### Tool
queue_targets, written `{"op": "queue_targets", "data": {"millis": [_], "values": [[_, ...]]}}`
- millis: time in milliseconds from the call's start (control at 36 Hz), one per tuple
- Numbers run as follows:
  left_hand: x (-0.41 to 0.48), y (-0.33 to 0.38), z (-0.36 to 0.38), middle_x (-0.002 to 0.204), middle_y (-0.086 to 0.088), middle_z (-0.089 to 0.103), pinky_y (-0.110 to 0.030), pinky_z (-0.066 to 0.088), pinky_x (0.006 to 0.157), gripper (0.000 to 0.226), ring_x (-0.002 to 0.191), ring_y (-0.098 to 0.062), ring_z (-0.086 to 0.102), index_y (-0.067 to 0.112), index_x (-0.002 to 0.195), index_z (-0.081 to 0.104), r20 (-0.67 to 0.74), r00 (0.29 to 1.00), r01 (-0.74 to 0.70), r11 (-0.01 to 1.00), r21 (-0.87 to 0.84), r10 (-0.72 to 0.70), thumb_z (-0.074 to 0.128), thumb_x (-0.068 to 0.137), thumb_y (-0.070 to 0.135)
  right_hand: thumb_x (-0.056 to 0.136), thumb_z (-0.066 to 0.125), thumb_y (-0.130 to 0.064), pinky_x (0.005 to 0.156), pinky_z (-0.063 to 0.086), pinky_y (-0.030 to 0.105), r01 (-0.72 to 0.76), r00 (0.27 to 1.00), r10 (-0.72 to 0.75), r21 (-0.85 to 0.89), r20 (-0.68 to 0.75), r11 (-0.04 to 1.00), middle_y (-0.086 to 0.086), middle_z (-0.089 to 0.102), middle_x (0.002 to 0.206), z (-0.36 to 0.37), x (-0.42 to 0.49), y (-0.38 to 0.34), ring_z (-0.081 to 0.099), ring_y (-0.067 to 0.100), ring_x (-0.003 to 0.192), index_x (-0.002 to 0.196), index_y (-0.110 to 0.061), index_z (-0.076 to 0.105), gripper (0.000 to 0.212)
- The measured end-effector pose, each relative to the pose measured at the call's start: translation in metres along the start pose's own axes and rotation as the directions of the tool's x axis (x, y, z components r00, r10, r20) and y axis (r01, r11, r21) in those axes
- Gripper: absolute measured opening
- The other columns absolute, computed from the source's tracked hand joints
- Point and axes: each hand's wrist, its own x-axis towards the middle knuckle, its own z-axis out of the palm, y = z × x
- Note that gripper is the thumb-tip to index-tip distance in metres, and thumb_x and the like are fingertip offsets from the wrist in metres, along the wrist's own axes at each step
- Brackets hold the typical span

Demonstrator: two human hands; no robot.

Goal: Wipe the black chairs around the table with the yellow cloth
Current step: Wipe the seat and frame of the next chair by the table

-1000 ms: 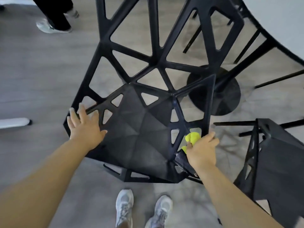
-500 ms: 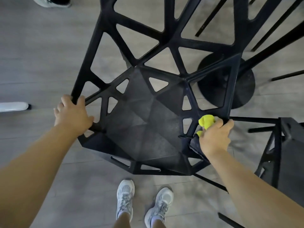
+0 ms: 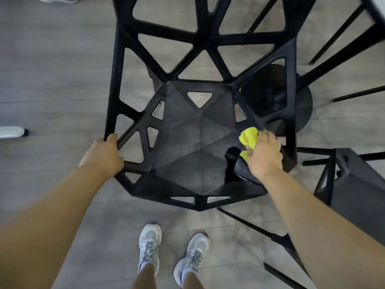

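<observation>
A: What is worn on the arms?

B: The left forearm (image 3: 62, 205) and the right forearm (image 3: 316, 215) are bare from the near edge to the wrists; the left hand (image 3: 102, 156) and the right hand (image 3: 263, 156) are bare as well.

A: And on the feet?

B: Pale grey-white trainers; the left trainer (image 3: 149, 246) and the right trainer (image 3: 193, 255) have mesh uppers, grey overlays and light laces crossed up the middle; the toe tips look a shade darker; white socks (image 3: 144, 266) show just above the collars; the shins (image 3: 145, 279) nearer than those are bare.
</observation>
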Motion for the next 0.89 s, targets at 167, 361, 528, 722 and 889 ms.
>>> {"op": "queue_targets", "data": {"millis": [167,361,528,722,889], "values": [[-0.040,0.029,0.022,0.097,-0.016,0.049,-0.038,0.049,0.072,0.052,0.082,-0.030,0.051,0.004,0.131,0.037,0.117,0.992,-0.033,0.999,-0.032,0.036,0.059,0.084,0.010,0.095,0.052,-0.025,0.091,0.039,0.048,0.014,0.994,-0.014,0.001,0.105,1.000,0.014,0.043,0.132,-0.003,-0.037,0.009,0.036,0.035,0.122,0.135,-0.007,0.037,0.047],[-0.087,0.057,0.036,0.115,-0.017,0.052,-0.035,0.048,0.081,0.047,0.102,-0.032,0.056,0.010,0.131,0.043,0.325,0.937,-0.139,0.990,0.005,0.129,0.060,0.087,0.019,0.093,0.054,-0.028,0.091,0.040,0.044,-0.007,0.978,0.013,-0.028,0.208,1.000,0.012,0.047,0.129,-0.031,-0.063,0.029,0.040,0.035,0.119,0.125,-0.008,0.044,0.039],[-0.117,0.066,0.004,0.120,-0.013,0.053,-0.034,0.045,0.082,0.039,0.105,-0.028,0.054,0.009,0.126,0.047,0.331,0.924,-0.217,0.975,0.049,0.190,0.053,0.093,0.029,0.092,0.055,-0.030,0.092,0.043,0.043,-0.007,0.970,0.011,-0.017,0.243,1.000,0.010,0.051,0.124,-0.077,-0.084,0.033,0.044,0.034,0.116,0.125,-0.011,0.045,0.040],[-0.144,0.078,-0.069,0.115,-0.007,0.053,-0.035,0.046,0.081,0.028,0.102,-0.026,0.055,0.017,0.115,0.051,0.261,0.939,-0.255,0.962,0.094,0.224,0.048,0.093,0.034,0.090,0.053,-0.030,0.088,0.046,0.040,0.054,0.960,-0.048,-0.015,0.277,0.998,0.012,0.054,0.117,-0.145,-0.099,0.004,0.049,0.032,0.111,0.122,-0.012,0.046,0.038],[-0.148,0.077,-0.135,0.115,-0.006,0.057,-0.038,0.049,0.084,0.035,0.103,-0.025,0.056,0.018,0.122,0.050,0.169,0.938,-0.325,0.939,0.112,0.304,0.048,0.093,0.037,0.087,0.055,-0.028,0.082,0.046,0.037,0.080,0.976,-0.084,0.029,0.200,0.996,0.010,0.056,0.114,-0.194,-0.112,-0.044,0.052,0.033,0.108,0.113,-0.012,0.051,0.030]]}}
